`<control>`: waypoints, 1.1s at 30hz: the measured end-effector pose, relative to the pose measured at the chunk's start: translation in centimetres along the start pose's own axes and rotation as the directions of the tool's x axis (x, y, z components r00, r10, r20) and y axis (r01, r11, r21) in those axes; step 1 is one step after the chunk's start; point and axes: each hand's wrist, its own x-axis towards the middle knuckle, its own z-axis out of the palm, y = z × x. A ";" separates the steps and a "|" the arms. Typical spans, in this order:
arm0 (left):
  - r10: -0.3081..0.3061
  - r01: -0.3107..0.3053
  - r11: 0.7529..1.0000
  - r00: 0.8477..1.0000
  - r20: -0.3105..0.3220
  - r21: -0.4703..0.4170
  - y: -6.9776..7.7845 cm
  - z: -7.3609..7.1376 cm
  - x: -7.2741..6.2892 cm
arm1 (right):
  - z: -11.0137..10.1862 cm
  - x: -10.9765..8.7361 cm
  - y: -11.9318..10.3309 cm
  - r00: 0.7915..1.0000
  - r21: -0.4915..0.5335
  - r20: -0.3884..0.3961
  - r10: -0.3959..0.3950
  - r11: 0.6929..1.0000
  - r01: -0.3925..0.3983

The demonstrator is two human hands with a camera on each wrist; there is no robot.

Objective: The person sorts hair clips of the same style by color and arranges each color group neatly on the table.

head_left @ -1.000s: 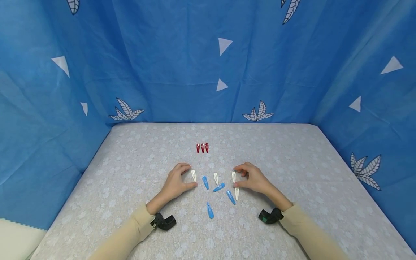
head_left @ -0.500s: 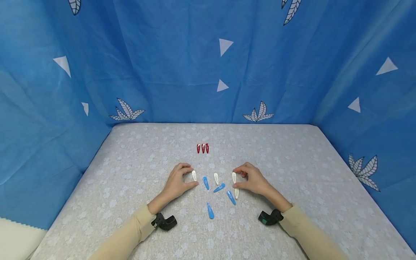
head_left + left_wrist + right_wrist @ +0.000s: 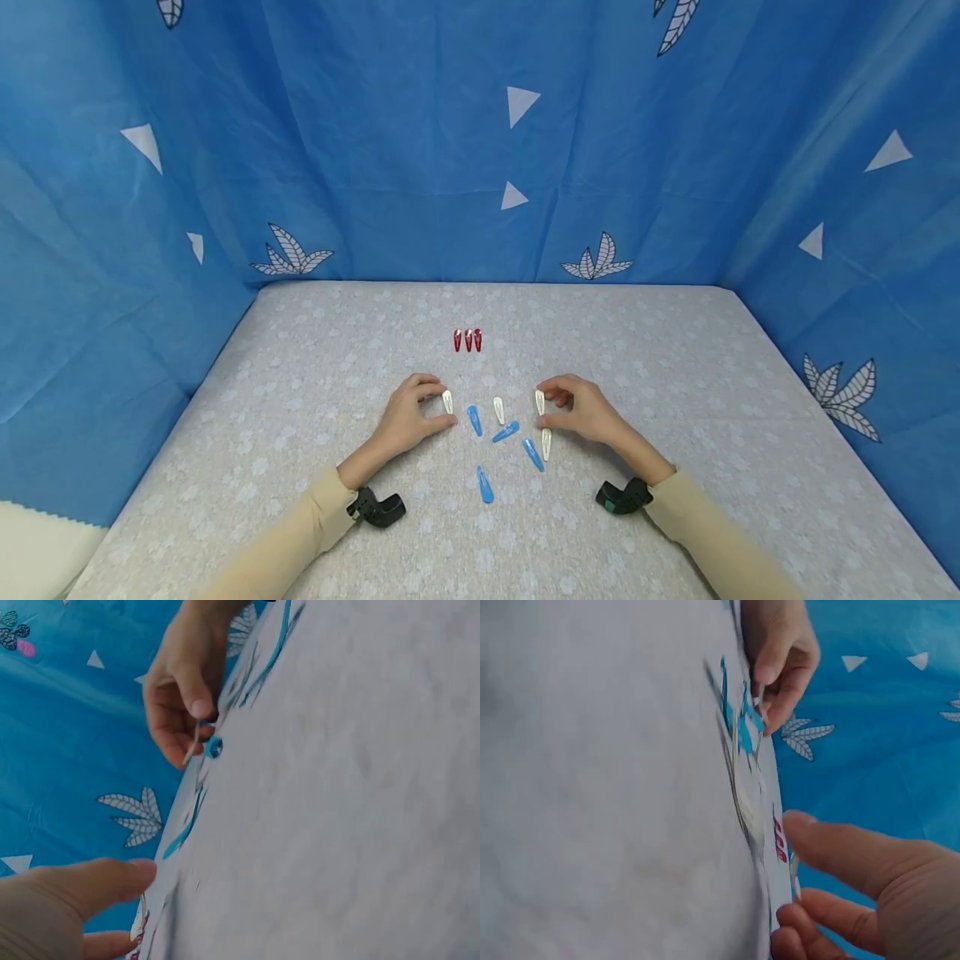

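Both hands are low over the patterned tabletop. My left hand pinches a white snap hair clip by its ends, between thumb and fingertips. Opposite it, my right hand holds another white hair clip the same way; in the right wrist view this clip spans the gap from thumb to fingers. Just below the right thumb lies a white clip. One more white clip lies between the hands, among several blue clips, the lowest blue clip being nearest the front.
Three red hair clips lie in a row farther back on the table. Blue patterned curtains stand behind and at both sides. A black camera mount sits on each wrist, such as the right mount.
My left fingers have closed onto the ends of the left white clip. In my right hand, the clip has risen slightly away from the white clip below. The other clips lie as before.
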 end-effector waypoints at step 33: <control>-0.026 0.040 0.996 0.985 0.169 -0.080 -2.3 -0.9 7.7 | 5.0 12.1 -4.9 0.986 0.062 0.160 0.054 0.996 -0.065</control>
